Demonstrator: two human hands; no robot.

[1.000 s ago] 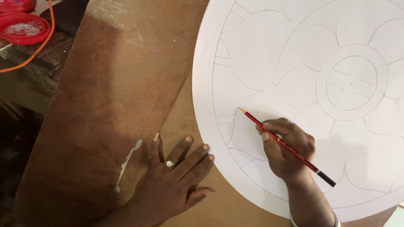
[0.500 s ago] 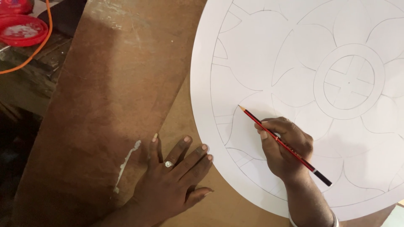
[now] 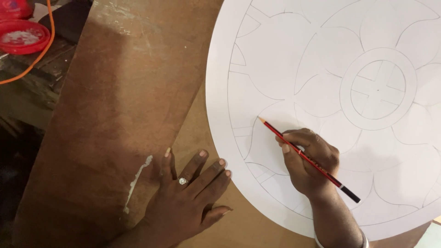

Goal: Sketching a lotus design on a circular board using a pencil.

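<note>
- White round sheet (image 3: 294, 55) with a pencilled flower pattern lies on the brown board (image 3: 115, 115).
- Right hand (image 3: 308, 160) pinches a red pencil (image 3: 305, 158), tip touching the sheet's lower left.
- Left hand (image 3: 186, 204), fingers spread, rests flat on the board just beside the sheet.

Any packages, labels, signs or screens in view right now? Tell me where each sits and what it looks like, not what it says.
No signs or screens show.
Red round container: top left corner, on a dark bench beside the brown board, shallow, whitish inside.
Red pencil: in the right hand over the white round sheet; faint stamped marking along its side, black end.
Left hand lies flat on the board.
</note>
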